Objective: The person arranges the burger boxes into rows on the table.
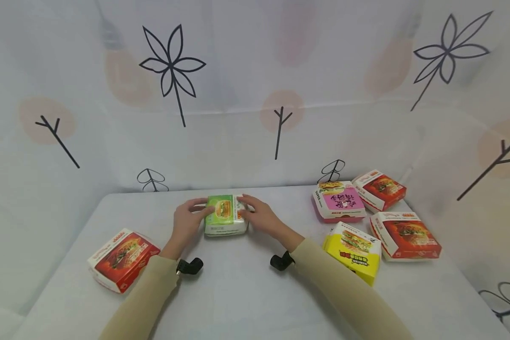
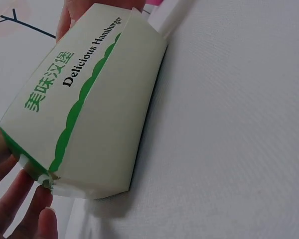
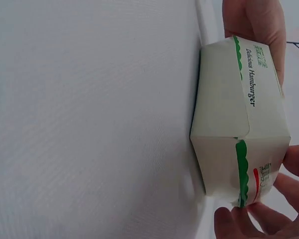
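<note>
A green-and-white hamburger box [image 1: 223, 215], printed "Delicious Hamburger" on its front side, sits lid shut near the back of the white table. My left hand [image 1: 188, 221] grips its left end, thumb on the top edge and fingers at the far side. At the opposite end my right hand [image 1: 259, 215] holds it the same way. In the left wrist view the box [image 2: 107, 104] is tilted in the picture, with left fingertips [image 2: 47, 224] at its end. The right wrist view shows the box [image 3: 222, 94] close over the cloth, right fingertips [image 3: 224, 219] around its corner.
To the left lies a red hamburger box [image 1: 123, 259], beside the left sleeve. On the right are a pink box [image 1: 342, 201], a yellow box [image 1: 354, 250] by the right sleeve, and two red boxes [image 1: 380, 189] near the table's right edge. A patterned white curtain [image 1: 238, 141] hangs behind.
</note>
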Demonstrator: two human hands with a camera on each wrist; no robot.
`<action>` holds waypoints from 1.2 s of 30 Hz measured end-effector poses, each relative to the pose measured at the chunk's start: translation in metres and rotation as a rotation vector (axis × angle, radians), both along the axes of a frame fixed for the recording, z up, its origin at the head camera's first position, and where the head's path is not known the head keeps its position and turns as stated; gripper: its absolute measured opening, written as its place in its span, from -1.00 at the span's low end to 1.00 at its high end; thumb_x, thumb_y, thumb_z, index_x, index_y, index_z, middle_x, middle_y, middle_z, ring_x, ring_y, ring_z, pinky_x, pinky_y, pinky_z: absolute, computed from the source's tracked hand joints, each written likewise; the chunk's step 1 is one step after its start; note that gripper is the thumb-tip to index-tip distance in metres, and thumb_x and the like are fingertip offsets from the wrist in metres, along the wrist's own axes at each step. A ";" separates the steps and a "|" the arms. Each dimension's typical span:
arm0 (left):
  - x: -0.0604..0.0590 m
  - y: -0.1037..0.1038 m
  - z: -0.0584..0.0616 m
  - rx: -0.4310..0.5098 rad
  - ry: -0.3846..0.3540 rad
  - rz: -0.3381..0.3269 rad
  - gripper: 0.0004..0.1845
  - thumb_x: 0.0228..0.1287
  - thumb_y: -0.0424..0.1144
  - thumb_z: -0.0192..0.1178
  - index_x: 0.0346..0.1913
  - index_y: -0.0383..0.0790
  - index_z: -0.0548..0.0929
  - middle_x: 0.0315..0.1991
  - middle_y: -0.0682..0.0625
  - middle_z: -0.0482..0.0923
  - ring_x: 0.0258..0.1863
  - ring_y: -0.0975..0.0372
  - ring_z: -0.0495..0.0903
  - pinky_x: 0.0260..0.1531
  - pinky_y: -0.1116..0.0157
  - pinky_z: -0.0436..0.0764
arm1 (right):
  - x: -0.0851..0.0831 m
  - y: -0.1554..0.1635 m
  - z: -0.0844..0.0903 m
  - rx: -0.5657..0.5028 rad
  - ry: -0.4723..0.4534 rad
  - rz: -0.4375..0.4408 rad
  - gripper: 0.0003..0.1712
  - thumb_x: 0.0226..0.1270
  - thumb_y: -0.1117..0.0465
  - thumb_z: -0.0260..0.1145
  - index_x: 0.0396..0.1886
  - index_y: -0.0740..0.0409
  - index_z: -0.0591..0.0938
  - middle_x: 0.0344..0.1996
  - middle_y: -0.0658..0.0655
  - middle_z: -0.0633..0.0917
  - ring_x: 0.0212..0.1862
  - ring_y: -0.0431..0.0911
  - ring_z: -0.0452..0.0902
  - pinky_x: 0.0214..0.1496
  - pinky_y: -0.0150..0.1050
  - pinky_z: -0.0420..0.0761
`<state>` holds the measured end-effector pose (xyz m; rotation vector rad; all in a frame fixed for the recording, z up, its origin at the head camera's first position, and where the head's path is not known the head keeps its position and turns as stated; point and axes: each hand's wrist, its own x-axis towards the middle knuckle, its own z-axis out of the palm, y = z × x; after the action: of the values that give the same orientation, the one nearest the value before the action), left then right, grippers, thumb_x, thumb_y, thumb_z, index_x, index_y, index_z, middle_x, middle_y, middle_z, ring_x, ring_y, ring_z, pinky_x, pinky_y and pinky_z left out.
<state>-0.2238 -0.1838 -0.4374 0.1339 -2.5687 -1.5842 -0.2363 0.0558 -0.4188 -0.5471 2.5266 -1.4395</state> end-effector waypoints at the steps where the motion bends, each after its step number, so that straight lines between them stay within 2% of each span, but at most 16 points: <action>1: 0.000 0.000 0.000 0.001 -0.008 -0.006 -0.46 0.23 0.05 0.39 0.22 -0.07 0.62 0.22 -0.08 0.53 0.19 0.02 0.51 0.16 -0.01 0.48 | 0.000 0.001 0.000 0.000 0.001 0.003 -0.44 0.53 0.11 0.18 0.45 0.08 0.40 0.52 0.12 0.23 0.52 0.05 0.07 0.45 -0.01 0.24; 5: 0.001 -0.002 0.003 -0.005 -0.051 -0.027 -0.43 0.24 0.09 0.37 0.27 -0.02 0.58 0.27 -0.09 0.50 0.27 0.00 0.44 0.25 -0.05 0.39 | -0.001 0.005 -0.003 0.009 -0.001 0.026 -0.44 0.52 0.09 0.18 0.46 0.03 0.40 0.51 0.08 0.24 0.52 0.04 0.08 0.45 0.02 0.23; 9: 0.003 -0.004 0.006 -0.042 -0.067 -0.083 -0.36 0.25 0.12 0.34 0.34 -0.01 0.52 0.38 -0.08 0.40 0.41 -0.02 0.27 0.37 -0.10 0.20 | -0.001 0.010 -0.004 -0.027 0.005 0.040 -0.47 0.45 0.19 0.26 0.39 0.02 0.49 0.45 0.08 0.35 0.47 0.06 0.19 0.42 0.08 0.28; 14: 0.003 -0.005 0.007 -0.075 -0.052 -0.185 -0.24 0.22 0.10 0.37 0.43 -0.05 0.42 0.51 -0.01 0.20 0.51 -0.01 0.06 0.44 -0.11 0.02 | -0.001 0.010 -0.005 -0.066 0.027 0.039 -0.51 0.34 0.25 0.37 0.27 0.05 0.61 0.30 0.09 0.49 0.32 0.04 0.41 0.29 -0.06 0.47; 19: 0.002 -0.005 0.004 -0.097 -0.038 -0.243 -0.14 0.14 0.06 0.45 0.47 -0.07 0.36 0.55 0.02 0.12 0.54 0.00 -0.01 0.46 -0.07 -0.04 | -0.003 0.009 -0.009 -0.064 0.050 0.010 -0.55 0.30 0.24 0.43 0.20 0.05 0.65 0.19 0.10 0.54 0.22 0.02 0.47 0.21 -0.15 0.55; 26: 0.002 -0.005 0.001 -0.110 -0.012 -0.266 -0.11 0.11 0.00 0.49 0.48 -0.10 0.35 0.55 0.01 0.10 0.54 -0.01 -0.02 0.46 -0.06 -0.05 | -0.005 0.008 -0.011 -0.050 0.077 -0.016 -0.53 0.27 0.21 0.46 0.19 0.05 0.66 0.18 0.12 0.53 0.20 0.03 0.47 0.20 -0.09 0.56; 31: -0.001 -0.004 -0.001 -0.099 0.006 -0.273 -0.13 0.11 -0.06 0.49 0.47 -0.14 0.36 0.55 -0.02 0.11 0.53 -0.01 -0.01 0.46 -0.05 -0.04 | -0.005 0.007 -0.010 -0.038 0.076 -0.005 -0.45 0.27 0.18 0.46 0.27 0.08 0.60 0.34 0.17 0.45 0.37 0.09 0.34 0.29 0.00 0.48; 36: -0.004 -0.005 -0.003 -0.098 0.017 -0.269 -0.14 0.11 -0.05 0.50 0.46 -0.14 0.37 0.55 -0.02 0.12 0.53 -0.01 0.00 0.46 -0.05 -0.03 | -0.006 0.006 -0.013 -0.028 0.059 0.010 -0.39 0.29 0.16 0.44 0.34 0.04 0.53 0.41 0.11 0.41 0.45 0.02 0.24 0.33 -0.04 0.43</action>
<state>-0.2273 -0.1885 -0.4401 -0.2423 -2.7388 -1.5246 -0.2426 0.0618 -0.4321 -0.6153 2.5480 -1.4789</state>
